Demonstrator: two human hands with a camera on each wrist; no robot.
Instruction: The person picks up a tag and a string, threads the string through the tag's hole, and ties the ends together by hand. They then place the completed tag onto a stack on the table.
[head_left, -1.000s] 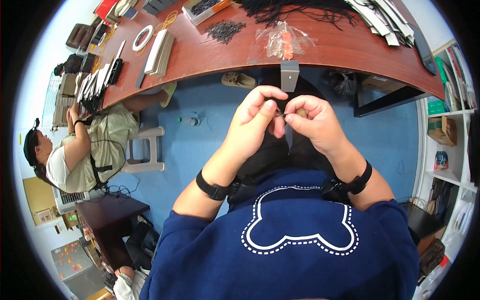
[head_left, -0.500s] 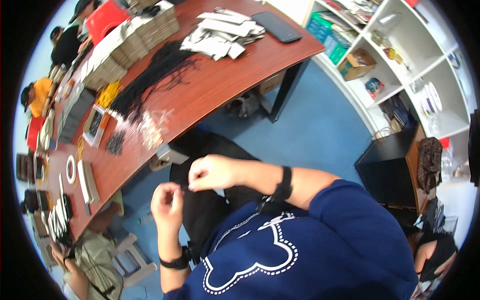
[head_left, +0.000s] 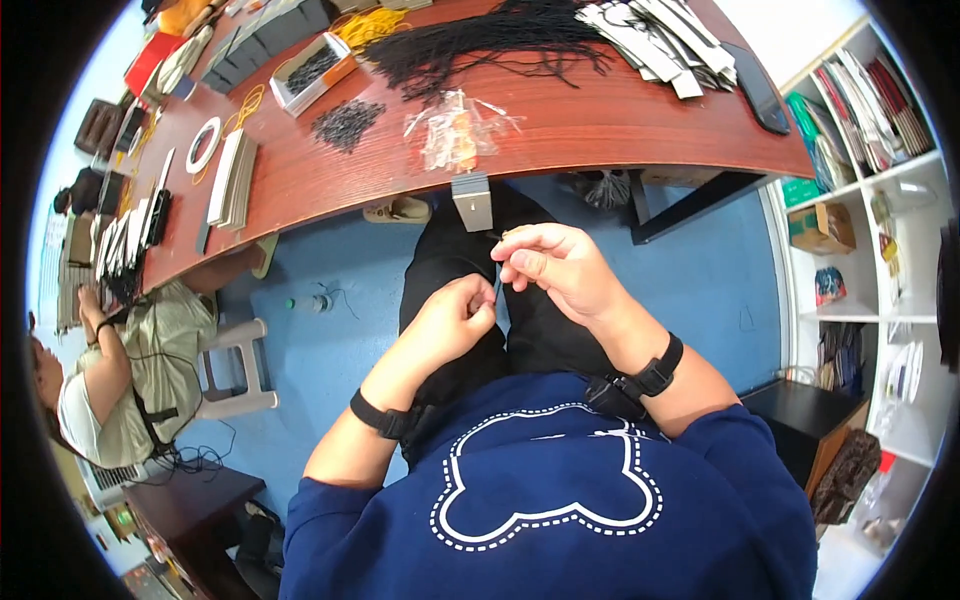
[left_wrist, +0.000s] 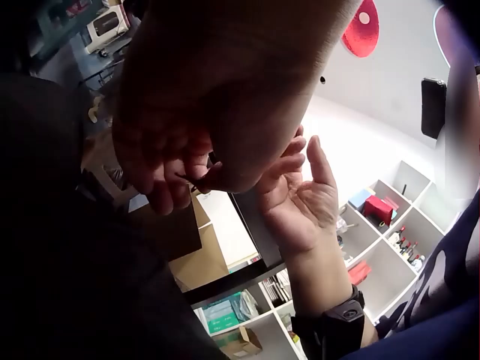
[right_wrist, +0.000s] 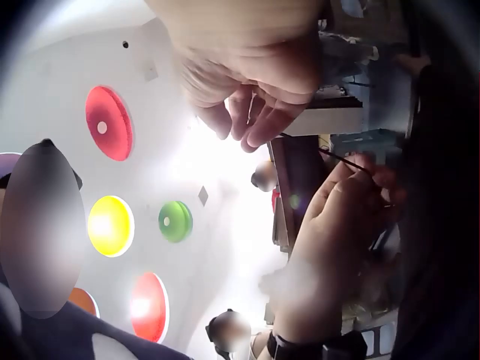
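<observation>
In the head view my left hand [head_left: 450,318] is over the lap, fingers curled and thumb pressed against them. It pinches a thin dark cord [left_wrist: 189,178], visible in the left wrist view; the right wrist view shows the cord [right_wrist: 341,158] running from that hand toward my right hand's fingertips. My right hand [head_left: 560,272] hovers higher and to the right, fingers loosely bent. In the left wrist view the thumb of my right hand [left_wrist: 300,206] stands away from its fingers. Whether the cord touches the right fingers is unclear. A grey block [head_left: 473,204] juts from the table edge ahead.
The red-brown table [head_left: 590,140] carries clear plastic wrap [head_left: 455,135], small black pieces [head_left: 348,124], an open box [head_left: 310,75], black cords [head_left: 480,45], white strips [head_left: 660,45] and a phone [head_left: 762,95]. A seated person [head_left: 145,370] is at the left, shelves [head_left: 870,250] at the right.
The hands were close together a second ago; now they are apart, the right one higher and farther forward. The head view swung right, then back.
</observation>
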